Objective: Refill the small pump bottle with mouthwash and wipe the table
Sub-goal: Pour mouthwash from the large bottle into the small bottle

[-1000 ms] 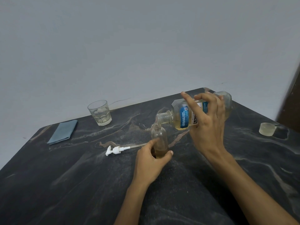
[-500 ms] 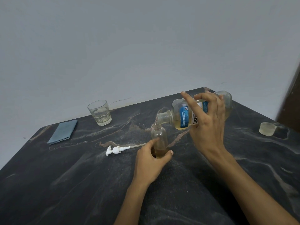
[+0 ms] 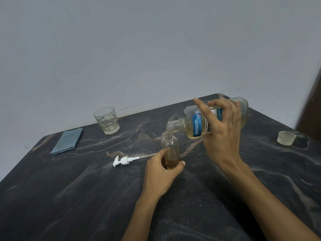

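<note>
A small clear bottle [image 3: 170,146] stands upright on the dark marble table [image 3: 86,188], with amber liquid in its lower part. My left hand [image 3: 161,173] grips its base. My right hand [image 3: 220,136] holds the large mouthwash bottle [image 3: 196,125] tipped sideways, its open neck just above and right of the small bottle's mouth. The white pump head [image 3: 123,160] with its tube lies on the table to the left of the small bottle. A folded blue cloth [image 3: 67,140] lies at the far left.
An empty drinking glass [image 3: 107,120] stands near the table's back edge, right of the cloth. The mouthwash cap [image 3: 286,137] sits open side up at the far right. A grey wall rises behind the table, and a dark door edge shows at the right.
Almost nothing differs; both hands and both bottles hold the same pose, with the large bottle still tipped over the small one.
</note>
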